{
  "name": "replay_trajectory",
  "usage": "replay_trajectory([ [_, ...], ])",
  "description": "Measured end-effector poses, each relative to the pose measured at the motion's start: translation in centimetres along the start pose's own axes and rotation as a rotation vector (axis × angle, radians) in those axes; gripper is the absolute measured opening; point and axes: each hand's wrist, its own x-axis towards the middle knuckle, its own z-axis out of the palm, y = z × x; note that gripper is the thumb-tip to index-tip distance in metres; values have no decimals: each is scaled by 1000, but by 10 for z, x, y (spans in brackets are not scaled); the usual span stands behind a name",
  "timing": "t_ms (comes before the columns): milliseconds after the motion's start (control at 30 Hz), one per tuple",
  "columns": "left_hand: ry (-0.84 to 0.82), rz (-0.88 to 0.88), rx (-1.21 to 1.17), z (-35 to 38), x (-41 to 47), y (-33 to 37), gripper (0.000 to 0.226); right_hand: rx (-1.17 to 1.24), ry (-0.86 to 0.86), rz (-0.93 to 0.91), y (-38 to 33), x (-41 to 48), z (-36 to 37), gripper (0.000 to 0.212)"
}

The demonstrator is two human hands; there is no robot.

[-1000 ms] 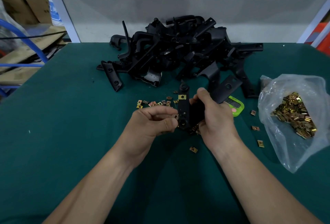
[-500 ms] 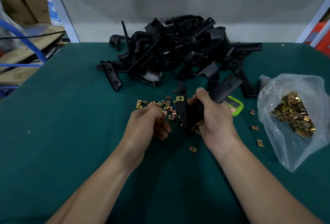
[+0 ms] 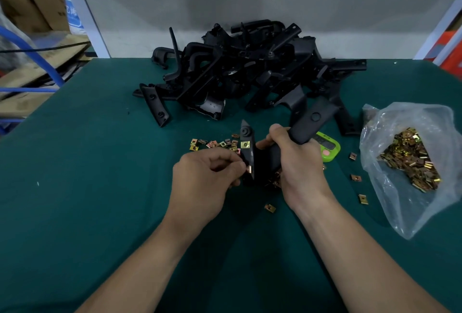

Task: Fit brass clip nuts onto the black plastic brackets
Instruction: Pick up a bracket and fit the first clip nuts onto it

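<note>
Head view: the right hand (image 3: pixel 297 162) grips a black plastic bracket (image 3: pixel 250 156) just above the green table (image 3: pixel 87 162). One brass clip (image 3: pixel 245 144) already sits on the bracket's upper edge. The left hand (image 3: pixel 205 177) pinches a second clip (image 3: pixel 249 169) against the lower edge. Loose clips (image 3: pixel 217 143) lie just behind the hands. A pile of brackets (image 3: pixel 250 70) sits at the back, and a clear bag of clips (image 3: pixel 410 160) on the right.

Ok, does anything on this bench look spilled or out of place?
Yes: a few brass clip nuts lie loose on the green mat between the right hand and the plastic bag, and one by the right wrist, apart from the small heap behind the left hand. Nothing looks damaged.
</note>
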Motion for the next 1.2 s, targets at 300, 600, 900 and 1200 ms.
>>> replay_trajectory([
  [300,67,286,623,15,-19,6,20,-119,103,-28,13,-3,9,20],
  [600,142,-37,121,6,-2,6,18,86,43,-58,9,0,6,20],
  [900,-221,-366,-554,-6,1,10,15,347,-54,217,-3,1,-1,38],
  [1200,-255,-309,-577,-10,3,10,9,289,-95,198,-2,0,0,36],
])
